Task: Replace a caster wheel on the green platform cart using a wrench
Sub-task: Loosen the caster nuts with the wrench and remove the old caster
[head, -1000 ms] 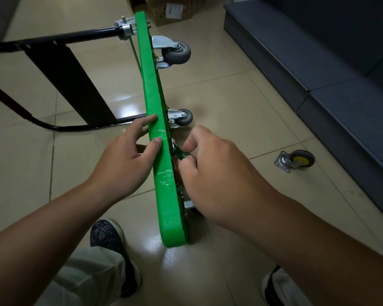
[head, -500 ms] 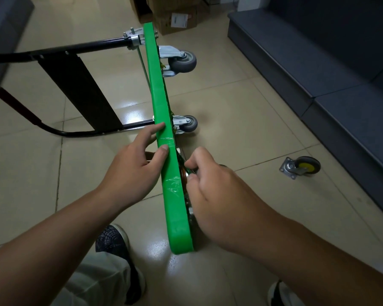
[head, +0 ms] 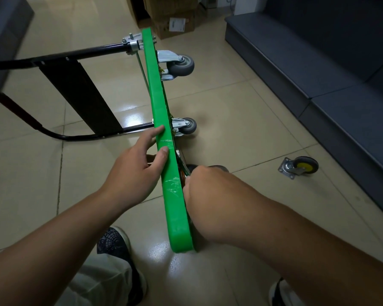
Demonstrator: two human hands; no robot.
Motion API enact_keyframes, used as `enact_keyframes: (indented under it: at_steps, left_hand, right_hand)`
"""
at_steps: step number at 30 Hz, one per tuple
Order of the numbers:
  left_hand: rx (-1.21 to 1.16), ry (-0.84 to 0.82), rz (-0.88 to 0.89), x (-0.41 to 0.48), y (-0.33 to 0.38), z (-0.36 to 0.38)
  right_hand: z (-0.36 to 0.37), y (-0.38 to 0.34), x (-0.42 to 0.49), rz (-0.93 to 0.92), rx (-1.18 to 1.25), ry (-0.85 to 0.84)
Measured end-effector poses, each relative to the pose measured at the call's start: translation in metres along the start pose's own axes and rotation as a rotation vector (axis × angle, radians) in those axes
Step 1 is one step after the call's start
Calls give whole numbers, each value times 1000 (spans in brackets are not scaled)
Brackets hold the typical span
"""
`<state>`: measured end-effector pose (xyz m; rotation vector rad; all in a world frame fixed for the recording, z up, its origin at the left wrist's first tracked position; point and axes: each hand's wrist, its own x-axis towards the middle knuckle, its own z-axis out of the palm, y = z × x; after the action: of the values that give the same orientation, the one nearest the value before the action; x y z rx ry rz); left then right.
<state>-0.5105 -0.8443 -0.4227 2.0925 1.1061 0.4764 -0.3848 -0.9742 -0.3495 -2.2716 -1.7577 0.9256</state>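
Green platform cart [head: 164, 133] stands tipped on its long side on the tiled floor [head: 241, 129] right in front of me. The deck faces left and the underside faces right, which puts the wheel mounts within easy reach instead of under the deck.

Nearest me, my shoe [head: 113, 241] is planted left of the cart's near corner, close to the work. My left hand [head: 131, 173] clasps the upturned edge, with the thumb pressed on top, the index finger stretched along it and the other fingers down the deck face. I judge that hold is there to stop the cart tipping or sliding while a fastener is turned.

My right hand [head: 210, 195] is against the underside, fingers curled tight round the wrench [head: 184, 171]. Only a sliver of its metal shows between my knuckles and the green edge, and my hand hides which nut it sits on. A dark wheel [head: 217, 167] peeks out just beyond my knuckles, so I take it for the caster being worked on. Whether it is being tightened or loosened, I cannot tell.

Further along the underside, two grey casters [head: 187, 125] stick out sideways, both mounted. Off to the right, well apart from the cart, a loose caster [head: 301, 168] with a yellow hub lies on the floor near the dark steps [head: 296, 62], out of my way. Farthest off, the black handle [head: 75, 55] reaches left from the cart's far end, and cardboard boxes [head: 175, 21] stand behind it.
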Motion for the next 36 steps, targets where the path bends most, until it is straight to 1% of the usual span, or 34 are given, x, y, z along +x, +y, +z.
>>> enact_keyframes:
  at_steps: [7,9,12,16,18,19,20,22,23,24,25,26,27,28,30,31,33,34,35,36]
  left_hand:
    - [-7,-42,-2,0,-2,-3]
    - [-31,-60,-11,0,-2,-4]
    - [-50,-70,-26,0,-2,-3]
    - [-74,-66,-25,1,-2,-3]
    - [-87,-70,-30,1,-2,-3]
    - [-89,-71,-30,1,-1,-3]
    - [-91,-71,-31,1,0,-3]
    - [-101,-71,-32,1,1,-3]
    - [-108,-71,-35,1,2,-4]
    - [-115,-70,-38,2,2,-4]
    - [-120,-69,-39,2,2,-4]
    - [-122,-69,-37,2,3,-4]
    - [-121,-69,-32,2,3,-3]
    - [-120,-65,-26,2,2,-2]
    - [-121,-59,-23,3,2,-2]
    - [-125,-61,-29,3,2,-2]
    - [-127,-66,-35,4,3,-3]
    - [-125,-68,-35,3,3,-3]
    - [-124,-68,-34,3,3,-3]
    - [-120,-63,-33,3,4,-3]
  right_hand:
    - [6,5,0,-66,-15,-11]
    - [10,5,-1,-47,-12,-31]
    - [24,10,1,49,1,-73]
    - [27,18,1,58,-16,-92]
    - [26,19,-2,14,-23,-105]
    - [25,20,-1,-48,-100,-101]
    - [20,18,-1,-70,-124,-103]
    - [1,6,-2,-32,-35,-130]
    - [-14,-2,-1,-4,-99,-180]
    - [-27,-6,1,-28,-168,-252]
    - [-41,-10,10,-22,-185,-292]
    - [-52,-12,16,12,-135,-299]
    - [-57,-14,19,112,-88,-373]
    - [-56,-18,16,80,-154,-403]
    - [-38,-16,8,-91,-321,-364]
    - [-30,-14,3,-115,-337,-353]
    - [-13,4,-12,-90,-149,-260]
    - [-10,9,-20,-16,-95,-271]
    - [-9,12,-24,33,-13,-238]
    - [-6,16,-25,36,-4,-183]
